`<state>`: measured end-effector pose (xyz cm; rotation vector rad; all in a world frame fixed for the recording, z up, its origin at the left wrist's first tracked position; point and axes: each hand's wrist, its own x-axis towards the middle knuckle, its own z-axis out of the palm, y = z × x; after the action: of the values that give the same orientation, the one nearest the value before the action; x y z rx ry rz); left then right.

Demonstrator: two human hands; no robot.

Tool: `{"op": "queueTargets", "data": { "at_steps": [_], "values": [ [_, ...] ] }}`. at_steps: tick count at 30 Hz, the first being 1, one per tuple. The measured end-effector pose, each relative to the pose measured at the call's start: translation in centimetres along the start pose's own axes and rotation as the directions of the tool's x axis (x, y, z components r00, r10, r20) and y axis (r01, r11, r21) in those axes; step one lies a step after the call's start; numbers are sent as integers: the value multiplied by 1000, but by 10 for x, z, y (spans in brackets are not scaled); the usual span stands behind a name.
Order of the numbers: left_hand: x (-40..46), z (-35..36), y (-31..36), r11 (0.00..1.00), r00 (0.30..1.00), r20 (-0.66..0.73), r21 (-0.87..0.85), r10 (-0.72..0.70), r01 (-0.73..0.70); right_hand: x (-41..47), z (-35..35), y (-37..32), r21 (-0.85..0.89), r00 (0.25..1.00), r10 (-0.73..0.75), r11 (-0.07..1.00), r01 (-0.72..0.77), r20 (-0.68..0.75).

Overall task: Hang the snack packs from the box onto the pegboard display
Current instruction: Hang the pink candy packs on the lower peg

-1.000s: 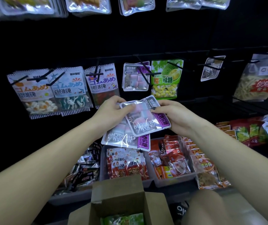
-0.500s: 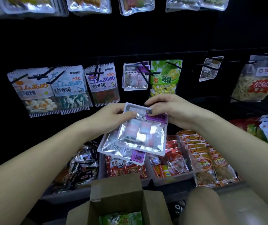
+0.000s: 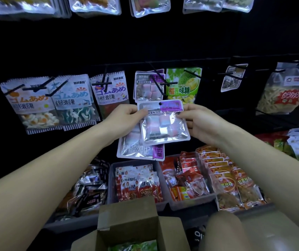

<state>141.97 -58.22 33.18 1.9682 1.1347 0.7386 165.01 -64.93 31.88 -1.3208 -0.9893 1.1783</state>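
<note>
One open cardboard box point(image 3: 128, 221) sits nearest, below both hands. The left hand point(image 3: 125, 118) and right hand point(image 3: 199, 122) each pinch the upright marshmallow pack point(image 3: 163, 124); a second pack point(image 3: 137, 147) lies behind it in the left hand's grip. Just beyond, one matching hung pack point(image 3: 147, 87) sits on its black peg point(image 3: 156, 78), the raised pack's hole just below it.

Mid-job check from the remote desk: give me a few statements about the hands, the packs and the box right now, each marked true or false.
1. Both hands hold the front marshmallow pack upright. True: left hand and right hand pinch its top corners.
2. That pack already hangs on a peg. False: it is held below the hung marshmallow pack, its hole free.
3. The left hand also holds a second pack behind the first. True.
4. The cardboard box is shut. False: its flaps are open and green packs show inside.
5. The durian candy pack hangs left of the hung marshmallow pack. False: it hangs to its right.
</note>
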Motion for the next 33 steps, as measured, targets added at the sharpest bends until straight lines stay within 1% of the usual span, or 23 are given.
{"op": "queueTargets", "data": {
  "at_steps": [5, 9, 12, 21, 26, 33],
  "values": [
    [21, 6, 14, 997, 998, -3, 57, 59, -59, 14, -11, -2, 20, 998, -34, 999, 36, -57],
    [37, 9, 15, 997, 999, -29, 58, 44, -42, 29, -14, -3, 6, 989, -87, 996, 89, -118],
    [46, 11, 11, 997, 998, -53, 66, 32, -29, 37, -12, -1, 6, 982, -91, 996, 93, -165],
    [64, 11, -5, 997, 998, -56, 69, 36, -32, 58, -10, 6, 24, 981, -100, 994, 106, -168],
    [84, 11, -13, 989, 996, -83, 148, 27, -14, 81, -6, 5, 17, 978, -113, 993, 118, -177],
    [133, 6, -22, 938, 986, -164, 343, 12, 46, 139, 0, -1, 14, 961, -104, 994, 111, -258]
  ]
}}
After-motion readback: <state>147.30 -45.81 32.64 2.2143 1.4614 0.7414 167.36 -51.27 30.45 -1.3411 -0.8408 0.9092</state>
